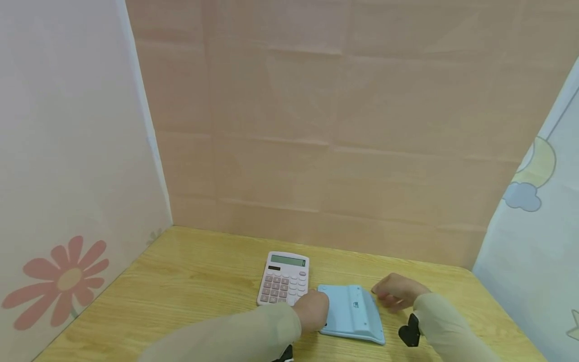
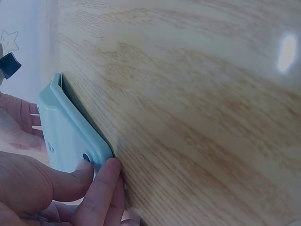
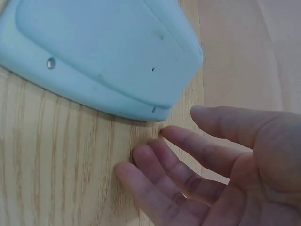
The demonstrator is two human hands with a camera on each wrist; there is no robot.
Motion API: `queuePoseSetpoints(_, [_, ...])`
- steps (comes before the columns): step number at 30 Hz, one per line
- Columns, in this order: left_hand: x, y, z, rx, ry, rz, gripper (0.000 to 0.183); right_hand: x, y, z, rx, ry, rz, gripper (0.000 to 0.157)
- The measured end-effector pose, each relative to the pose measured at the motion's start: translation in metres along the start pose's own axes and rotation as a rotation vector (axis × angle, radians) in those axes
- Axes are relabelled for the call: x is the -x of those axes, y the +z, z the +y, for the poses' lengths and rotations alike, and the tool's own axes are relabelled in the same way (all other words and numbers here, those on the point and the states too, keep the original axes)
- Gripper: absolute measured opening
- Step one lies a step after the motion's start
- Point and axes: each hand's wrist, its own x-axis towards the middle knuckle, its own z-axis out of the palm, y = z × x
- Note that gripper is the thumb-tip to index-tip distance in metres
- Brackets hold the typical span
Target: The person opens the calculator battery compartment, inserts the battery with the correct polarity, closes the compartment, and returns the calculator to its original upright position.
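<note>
My left hand (image 1: 313, 310) pinches the near left corner of the blue calculator (image 1: 352, 311), lying face down on the desk (image 1: 190, 286) right of the pink calculator (image 1: 284, 279). My right hand (image 1: 398, 291) waits loose-fingered, just off its right edge; I should grip both sides evenly before lifting.

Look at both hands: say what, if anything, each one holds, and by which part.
The left hand pinches the light blue calculator, lying face down, at a corner of its edge. The right hand holds nothing, its fingers open beside it.

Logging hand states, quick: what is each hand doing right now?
Left hand: pinches a corner of the blue calculator, which lies face down.
Right hand: open, fingers relaxed beside the calculator, holding nothing.
</note>
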Motion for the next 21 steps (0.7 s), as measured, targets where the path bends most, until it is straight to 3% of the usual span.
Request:
queuePoseSetpoints(9, [0.003, -0.001, -0.008, 0.176, -0.032, -0.035, 0.013, -0.002, 0.010, -0.006, -0.011, 0.023, -0.022, 0.022])
queuePoseSetpoints(17, [0.007, 0.001, -0.010, 0.174, -0.015, -0.020, 0.017, -0.008, 0.015, -0.003, -0.050, 0.047, -0.032, 0.020])
queuePoseSetpoints(21, [0.012, 0.001, -0.011, 0.255, -0.053, -0.044, 0.021, -0.008, 0.015, -0.005, -0.077, 0.057, -0.047, 0.019])
